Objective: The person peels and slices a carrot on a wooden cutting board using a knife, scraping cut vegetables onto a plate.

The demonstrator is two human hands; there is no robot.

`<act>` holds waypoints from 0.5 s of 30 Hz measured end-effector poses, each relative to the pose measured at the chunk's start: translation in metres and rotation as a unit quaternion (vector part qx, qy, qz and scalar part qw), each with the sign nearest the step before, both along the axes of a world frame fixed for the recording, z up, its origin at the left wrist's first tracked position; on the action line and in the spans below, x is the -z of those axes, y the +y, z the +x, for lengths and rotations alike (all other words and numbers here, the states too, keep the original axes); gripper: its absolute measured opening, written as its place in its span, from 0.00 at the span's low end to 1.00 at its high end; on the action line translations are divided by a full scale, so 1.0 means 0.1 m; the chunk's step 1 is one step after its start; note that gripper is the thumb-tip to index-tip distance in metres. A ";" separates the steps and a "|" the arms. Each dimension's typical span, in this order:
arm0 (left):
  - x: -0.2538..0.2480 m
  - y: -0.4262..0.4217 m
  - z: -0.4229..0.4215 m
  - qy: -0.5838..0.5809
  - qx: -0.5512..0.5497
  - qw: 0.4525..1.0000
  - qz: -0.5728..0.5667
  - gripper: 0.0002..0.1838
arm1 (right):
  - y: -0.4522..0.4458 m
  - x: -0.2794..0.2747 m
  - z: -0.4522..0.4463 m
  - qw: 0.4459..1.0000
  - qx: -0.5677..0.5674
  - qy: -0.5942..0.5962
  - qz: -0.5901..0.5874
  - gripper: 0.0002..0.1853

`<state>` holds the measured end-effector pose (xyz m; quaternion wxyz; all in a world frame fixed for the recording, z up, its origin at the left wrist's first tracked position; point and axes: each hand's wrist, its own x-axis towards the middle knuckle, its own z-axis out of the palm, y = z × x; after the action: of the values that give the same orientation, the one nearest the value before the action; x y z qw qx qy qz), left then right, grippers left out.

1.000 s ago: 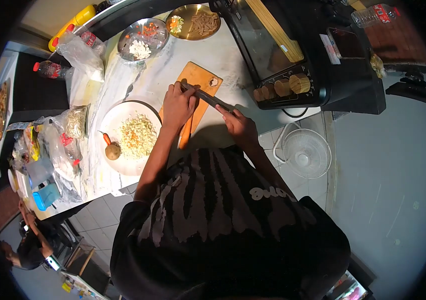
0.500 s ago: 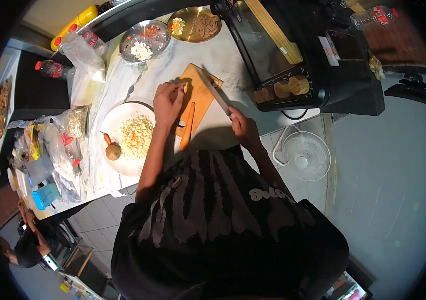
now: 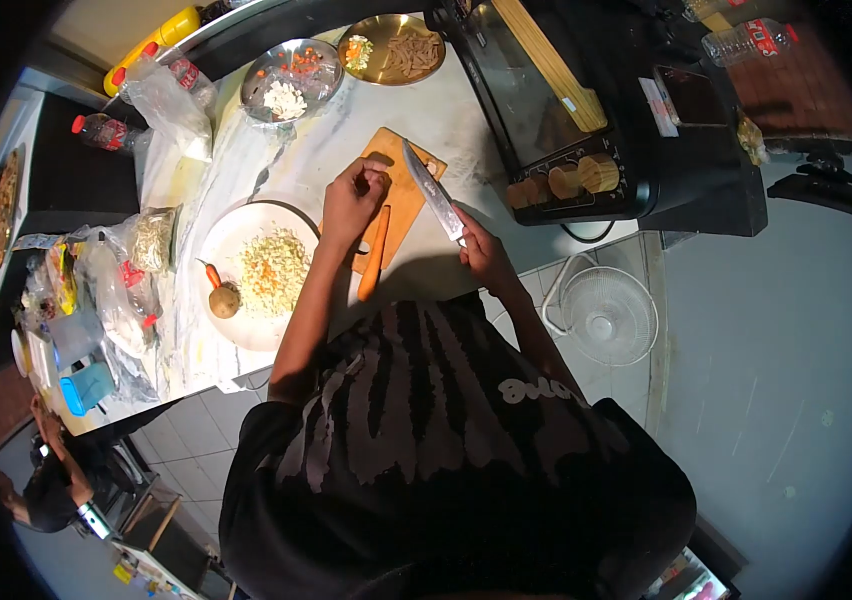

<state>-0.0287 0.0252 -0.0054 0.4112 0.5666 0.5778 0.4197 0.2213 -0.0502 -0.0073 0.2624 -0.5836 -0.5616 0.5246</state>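
My right hand grips a kitchen knife, its blade slanting up and left over the wooden cutting board, the flat side showing. At the board's left edge is my left hand, its fingers curled and pressed together; whatever they may hold is hidden. A peeled carrot lies lengthwise on the board between my hands, its lower end past the board's edge. Small pale bits sit near the board's upper right corner, beside the blade. Left of my left forearm, a large white plate bears finely chopped vegetables.
A potato and a chili lie on the plate. Behind are two metal plates of cut food. A black oven stands right. Bottles and bags crowd the left; another person is at lower left.
My left hand has shifted slightly right and its fingers have curled in more. The knife has turned so its flat side shows, and my right hand has moved slightly down.
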 end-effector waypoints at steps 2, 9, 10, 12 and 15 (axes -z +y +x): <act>0.01 0.01 -0.03 0.007 0.004 0.999 -0.033 0.13 | 0.01 -0.11 -0.04 1.000 0.000 0.004 -0.021 0.24; 0.20 0.05 -0.11 -0.202 0.042 0.976 -0.066 0.12 | 0.01 -0.08 -0.01 1.000 -0.008 -0.013 -0.010 0.24; 0.22 0.05 -0.11 -0.252 0.043 0.965 -0.064 0.12 | 0.00 -0.08 0.00 1.000 -0.010 -0.019 -0.006 0.24; 0.26 0.07 -0.11 -0.246 0.042 0.965 -0.079 0.11 | 0.00 -0.08 0.00 1.000 -0.011 -0.026 -0.002 0.24; 0.24 0.10 -0.11 -0.132 0.053 0.986 -0.091 0.12 | -0.01 -0.06 0.02 0.999 -0.012 -0.045 -0.010 0.24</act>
<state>-0.0393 0.0348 -0.0296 0.5556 0.4963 0.5234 0.4137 0.2232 -0.0513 -0.0011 0.2246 -0.6028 -0.5745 0.5061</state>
